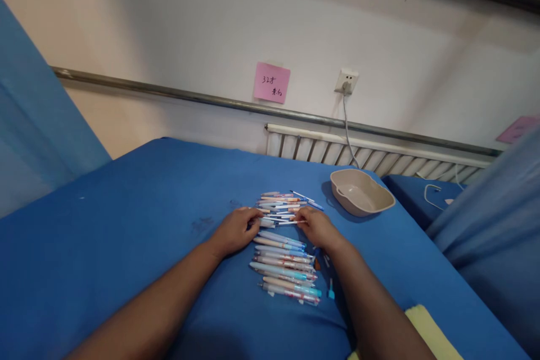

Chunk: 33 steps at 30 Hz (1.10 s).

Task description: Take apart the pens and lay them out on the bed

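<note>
My left hand (pixel 237 230) is closed, its thumb and fingers at the left end of a pale, see-through pen barrel (pixel 267 224). Opposite it, my right hand (pixel 317 228) pinches the right end of a thin white pen refill (pixel 287 223). Between and beyond both hands lies a loose pile of pens and white refills (pixel 278 202), some crossing each other; a blue pen part (pixel 315 205) sits at its right edge. Closer to me, several pens (pixel 284 273) with clear, blue and pinkish barrels lie side by side in a row. My fingertips partly hide what they touch.
A beige plastic basin (pixel 363 194) stands at the back right of the blue-covered table (pixel 139 225). Small pieces, one a turquoise part (pixel 331 291), lie by my right forearm. Yellow cloth (pixel 430 334) is at the lower right. A radiator (pixel 312 149) runs behind the table.
</note>
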Motion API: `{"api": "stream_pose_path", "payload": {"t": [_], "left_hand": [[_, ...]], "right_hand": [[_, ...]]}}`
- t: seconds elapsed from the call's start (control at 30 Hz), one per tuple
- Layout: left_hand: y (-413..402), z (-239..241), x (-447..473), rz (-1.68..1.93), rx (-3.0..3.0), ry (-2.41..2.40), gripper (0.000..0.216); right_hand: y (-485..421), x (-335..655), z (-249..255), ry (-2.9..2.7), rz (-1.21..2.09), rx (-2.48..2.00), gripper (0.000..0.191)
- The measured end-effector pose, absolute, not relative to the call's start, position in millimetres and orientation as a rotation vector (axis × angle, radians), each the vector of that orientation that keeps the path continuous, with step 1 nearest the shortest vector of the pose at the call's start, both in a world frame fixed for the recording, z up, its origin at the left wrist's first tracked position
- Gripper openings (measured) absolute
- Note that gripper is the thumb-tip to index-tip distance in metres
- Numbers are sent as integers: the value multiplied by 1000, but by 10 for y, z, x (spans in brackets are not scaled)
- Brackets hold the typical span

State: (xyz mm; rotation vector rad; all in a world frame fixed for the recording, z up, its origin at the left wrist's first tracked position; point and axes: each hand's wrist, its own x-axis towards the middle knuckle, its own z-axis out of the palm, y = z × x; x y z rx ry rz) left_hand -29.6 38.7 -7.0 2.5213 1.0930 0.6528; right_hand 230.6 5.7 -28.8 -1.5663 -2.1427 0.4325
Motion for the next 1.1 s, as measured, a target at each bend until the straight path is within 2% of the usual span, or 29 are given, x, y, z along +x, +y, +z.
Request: {"api": "stream_pose_path", "payload": {"t": [0.4,0.6,0.77,0.93,1.1], "left_hand": [[338,-83,-240,701,2603,853,24],[385,-161,-246,701,2576,928,27],[379,-150,-247,765,2557,925,31],[377,-144,-218,695,2580,854,16],[401,-152,-226,711,2568,956,17]], "right_hand": [[2,2121,-212,-2144,363,-1513,14],[8,2238,-141,-2050,249,-1553,11],[1,2166,-168,-2074,307,-1522,10],[-32,2017,-205,-2180,379,-1429,10],[0,2072,-234,-2139,392,-1458,15]]}}
